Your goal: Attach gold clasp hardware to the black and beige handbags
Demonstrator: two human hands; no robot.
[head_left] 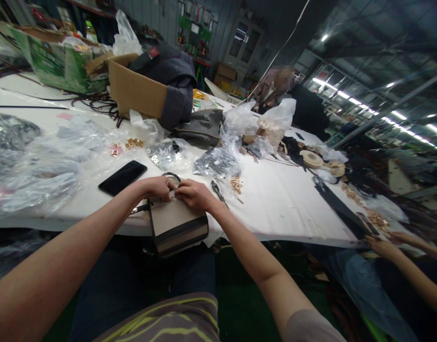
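A beige handbag with dark trim point(175, 217) lies on its side at the table's front edge, partly overhanging it. At the bag's far end, my left hand point(160, 189) has its fingers curled and pressed together. Close beside it, my right hand point(194, 194) pinches at the same spot. Whatever small piece sits between the fingertips is too small to make out. A dark handle loop point(172, 176) rises just beyond both hands. To the left lies a black phone point(123, 177); pliers point(218, 191) rest to the right of my right hand.
Gold-coloured metal fittings point(236, 184) lie near plastic bags of parts point(217, 163). Behind stand a cardboard box point(138, 90) with dark cloth and a green carton point(58, 64). Clear plastic wrap point(51, 164) covers the left side. A co-worker's hands point(385, 244) are at the right edge.
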